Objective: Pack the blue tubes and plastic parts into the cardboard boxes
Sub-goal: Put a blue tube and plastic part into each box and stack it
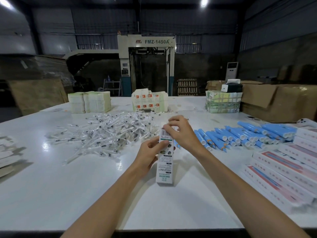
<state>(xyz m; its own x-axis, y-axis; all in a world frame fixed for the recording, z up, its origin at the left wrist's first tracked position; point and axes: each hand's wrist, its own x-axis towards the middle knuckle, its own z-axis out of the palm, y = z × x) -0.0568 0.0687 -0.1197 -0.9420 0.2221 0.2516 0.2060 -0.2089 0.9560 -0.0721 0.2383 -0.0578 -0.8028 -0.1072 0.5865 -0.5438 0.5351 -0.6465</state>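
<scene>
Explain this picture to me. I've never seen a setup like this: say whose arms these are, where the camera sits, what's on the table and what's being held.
No robot here: these are a person's two bare arms, seen from a camera worn on the head that looks forward and down. The left hand grips a long white box at its middle, and the right hand pinches its top end. On the white table lie a pile of clear plastic parts on the left, blue tubes on the right, closed boxes nearer right, and flat cartons stacked at the far edge.
</scene>
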